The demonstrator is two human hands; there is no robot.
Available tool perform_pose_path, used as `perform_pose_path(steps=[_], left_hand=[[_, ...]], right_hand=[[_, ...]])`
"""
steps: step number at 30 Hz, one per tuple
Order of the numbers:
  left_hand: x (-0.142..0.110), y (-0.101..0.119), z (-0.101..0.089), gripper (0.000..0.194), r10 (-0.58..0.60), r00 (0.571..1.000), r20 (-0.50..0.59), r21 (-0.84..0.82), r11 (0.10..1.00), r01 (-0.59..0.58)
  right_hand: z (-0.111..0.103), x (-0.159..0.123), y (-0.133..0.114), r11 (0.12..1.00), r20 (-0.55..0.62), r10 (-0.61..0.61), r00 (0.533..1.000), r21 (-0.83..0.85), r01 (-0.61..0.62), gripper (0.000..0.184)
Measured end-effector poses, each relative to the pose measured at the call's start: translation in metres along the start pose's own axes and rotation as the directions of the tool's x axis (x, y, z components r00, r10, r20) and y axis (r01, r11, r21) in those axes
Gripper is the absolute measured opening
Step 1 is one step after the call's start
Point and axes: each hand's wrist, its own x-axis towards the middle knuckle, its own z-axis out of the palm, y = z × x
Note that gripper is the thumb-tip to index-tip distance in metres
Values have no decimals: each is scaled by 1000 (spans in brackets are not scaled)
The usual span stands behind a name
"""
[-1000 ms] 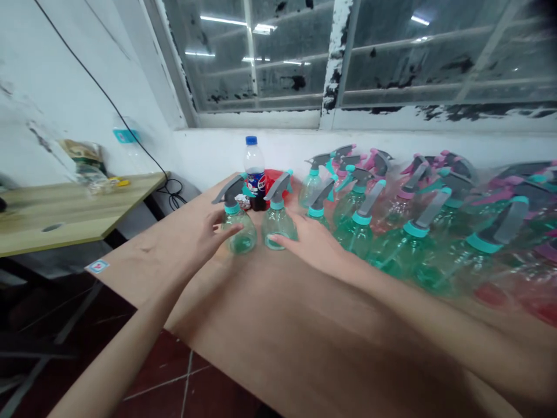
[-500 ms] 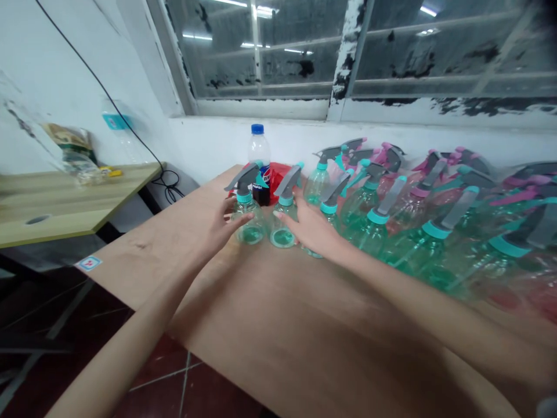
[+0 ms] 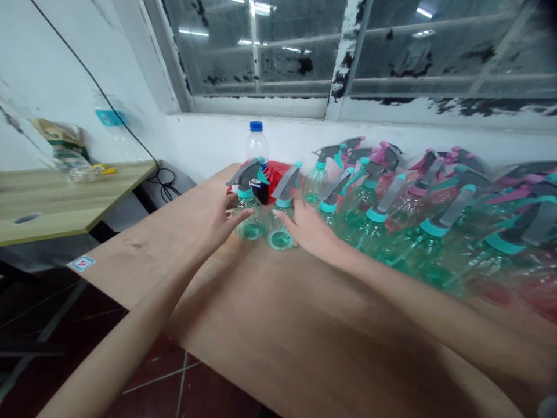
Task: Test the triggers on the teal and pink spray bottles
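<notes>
Tube reflections (image 3: 194,32) are caught in window glass (image 3: 300,64) beyond the right hand (image 3: 314,231); soft shadows are cast nearer, across tabletop (image 3: 261,302); far-right detail is blurred.

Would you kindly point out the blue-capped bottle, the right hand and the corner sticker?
Blue-capped bottle (image 3: 256,126): head view, its cap.
Right hand (image 3: 314,230): head view, its back.
Corner sticker (image 3: 83,263): head view, its middle.

White painted wall (image 3: 209,139), scuffed at left; wide grimy glass window (image 3: 261,58) set in peeling white frame, strip lights reflected in panes. Brown wooden counter (image 3: 143,249) placed below; yellow-topped desk (image 3: 47,203) with round hole seen at left. Dark red tiled floor (image 3: 161,371) partly shadowed.
</notes>
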Motion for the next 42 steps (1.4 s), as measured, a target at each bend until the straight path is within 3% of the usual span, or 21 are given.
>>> perform_pose_path(steps=[5,7,12,16,19,23,26,27,30,35,39,42], left_hand=[[-7,0,-5,80,-17,997,-81,4,1000,17],[-13,4,-10,84,-25,991,-129,24,999,28],[-48,29,-22,64,60,970,-235,41,998,-51],[-83,54,-13,41,178,975,-135,70,983,-170],[-99,72,9,41,242,968,59,79,966,-247],[-105,103,48,61,383,881,278,-67,923,-380],[-106,133,80,69,414,824,388,-141,910,-391],[-107,144,91,69,414,831,370,-181,910,-373],[-111,173,122,65,433,800,415,-293,896,-333],[-117,210,164,38,411,761,501,-405,889,-213],[-122,228,187,32,400,754,521,-400,895,-199],[-124,232,199,33,425,760,491,-415,882,-224]], right_hand=[[-2,-12,-4,999,18,7,1000,-37,-6,50],[-3,-21,-4,999,28,3,1000,-46,-1,53],[-12,-54,-2,998,45,-53,998,-27,54,54],[-24,-86,5,996,45,-90,995,5,90,51],[-38,-111,13,996,51,-92,995,22,91,48],[-60,-144,29,994,44,-105,994,24,104,38],[-77,-167,44,995,34,-101,994,21,100,31],[-82,-174,49,994,26,-105,994,20,104,30],[-99,-192,66,994,-30,-110,993,-16,109,30],[-119,-214,96,993,-129,-83,988,-95,71,44],[-129,-225,117,980,-191,-122,974,-180,88,59],[-134,-233,133,971,-175,-150,973,-214,111,65]])
